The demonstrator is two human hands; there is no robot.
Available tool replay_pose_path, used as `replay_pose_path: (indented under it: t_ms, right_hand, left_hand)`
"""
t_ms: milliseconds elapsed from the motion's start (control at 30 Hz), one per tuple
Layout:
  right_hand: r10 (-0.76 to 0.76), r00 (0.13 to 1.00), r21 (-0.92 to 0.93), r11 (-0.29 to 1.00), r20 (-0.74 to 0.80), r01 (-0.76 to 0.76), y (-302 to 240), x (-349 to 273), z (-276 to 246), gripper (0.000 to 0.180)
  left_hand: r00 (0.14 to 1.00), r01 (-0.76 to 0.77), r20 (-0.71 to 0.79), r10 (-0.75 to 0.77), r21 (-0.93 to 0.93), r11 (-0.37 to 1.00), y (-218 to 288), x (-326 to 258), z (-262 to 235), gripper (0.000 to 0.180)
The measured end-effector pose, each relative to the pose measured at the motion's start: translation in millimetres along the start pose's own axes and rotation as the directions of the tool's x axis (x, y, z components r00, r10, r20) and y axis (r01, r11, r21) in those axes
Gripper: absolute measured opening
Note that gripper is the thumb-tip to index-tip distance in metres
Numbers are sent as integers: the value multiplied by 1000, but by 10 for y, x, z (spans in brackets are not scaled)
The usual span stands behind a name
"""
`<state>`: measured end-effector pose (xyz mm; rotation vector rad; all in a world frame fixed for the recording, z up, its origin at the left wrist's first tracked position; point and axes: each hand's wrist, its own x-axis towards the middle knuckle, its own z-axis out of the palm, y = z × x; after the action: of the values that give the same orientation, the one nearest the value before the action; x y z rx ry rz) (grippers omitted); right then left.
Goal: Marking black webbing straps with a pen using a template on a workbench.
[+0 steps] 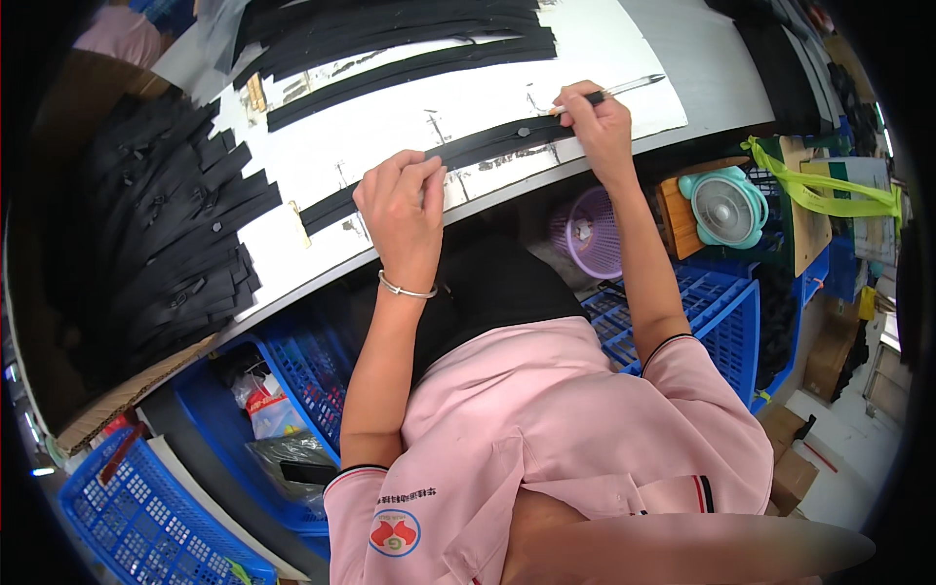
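A long black fabric strip (487,148) lies along the near side of a white board (390,112), with a small grey spot on it. My left hand (402,200) rests over the strip's left part, fingers curled and thumb pressed to them; what they hold, if anything, is hidden. Toward the strip's right end, my right hand (597,125) grips a slim pen (632,86) with a clear barrel and a dark grip. Its back end points right, and its working end is at the strip. Dark ink marks and thin lines show on the board beside the strip.
More black strips (409,63) lie farther back on the board. A cardboard box (73,390) at left holds a heap of black strips (146,214). Right of me are a purple basket (593,234), a small turquoise fan (724,208) and a blue crate (717,312); another blue crate (156,517) is lower left.
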<state>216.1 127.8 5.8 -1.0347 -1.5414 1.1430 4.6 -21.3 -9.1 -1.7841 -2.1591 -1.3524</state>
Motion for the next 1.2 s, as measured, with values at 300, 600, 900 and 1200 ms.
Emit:
replay_pose_path:
  t_ms: [300, 600, 900, 1200]
  right_hand:
    - [-73, 997, -54, 996, 16, 74, 184, 33, 37, 19]
    - [-144, 987, -154, 976, 77, 154, 183, 31, 23, 19]
    - [-193, 965, -329, 913, 175, 242, 123, 10, 9, 21]
    - [-161, 968, -136, 973, 192, 188, 155, -9, -55, 19]
  left_hand:
    - [997, -68, 37, 75, -165, 984, 359, 288, 446, 10]
    - [981, -147, 108, 162, -138, 980, 509, 320, 736, 12]
    - [982, -157, 88, 167, -107, 982, 509, 306, 753, 12]
    - [983, -165, 65, 173, -114, 980, 508, 291, 763, 12]
